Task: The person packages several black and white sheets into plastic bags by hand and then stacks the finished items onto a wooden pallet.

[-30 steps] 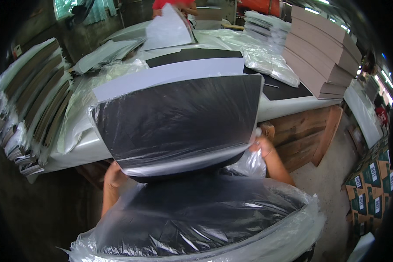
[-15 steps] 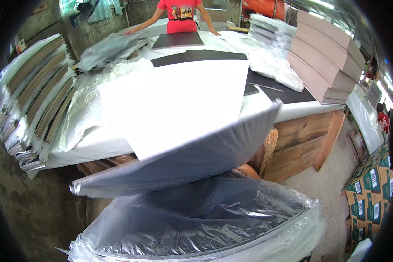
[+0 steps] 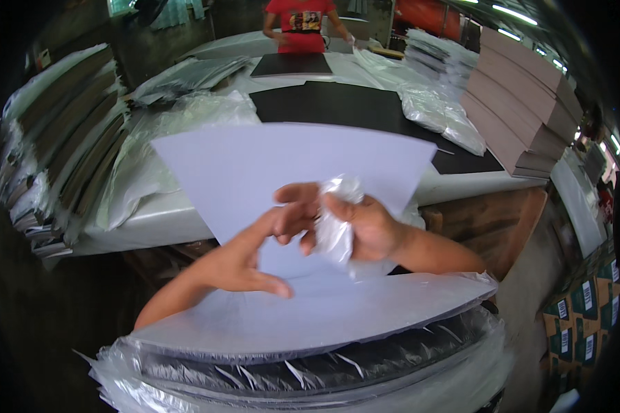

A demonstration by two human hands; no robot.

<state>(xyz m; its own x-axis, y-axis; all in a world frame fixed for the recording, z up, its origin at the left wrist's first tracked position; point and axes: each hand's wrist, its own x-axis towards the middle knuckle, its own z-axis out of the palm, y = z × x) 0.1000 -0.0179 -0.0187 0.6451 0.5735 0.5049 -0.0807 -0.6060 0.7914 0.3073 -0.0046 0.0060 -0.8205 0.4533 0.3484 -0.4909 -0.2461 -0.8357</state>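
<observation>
My right hand (image 3: 372, 230) is closed around a crumpled bunch of clear plastic film (image 3: 337, 234), thumb pressed on top. Beside it, my left hand (image 3: 258, 244) holds nothing; its fingers are apart and reach close to the film. I cannot tell whether they touch it. Below both hands lies a stack of plastic-wrapped boards (image 3: 310, 330), pale on top with dark layers under it. Behind the hands, a large white sheet (image 3: 255, 155) lies over the near part of the table and hangs past its edge.
On the covered table (image 3: 165, 217) lie black boards (image 3: 331, 100) and a bundle of clear plastic (image 3: 437, 117). Wrapped stacks (image 3: 62, 131) stand at left, tall grey-brown board stacks (image 3: 517, 103) at right. Patterned cartons (image 3: 582, 313) sit lower right. Across the table stands a person in red (image 3: 300, 27).
The tilted, plastic-covered board has come down onto the near stack. Both my hands have come into view, with crumpled film in the right. The person across has drawn their arms in.
</observation>
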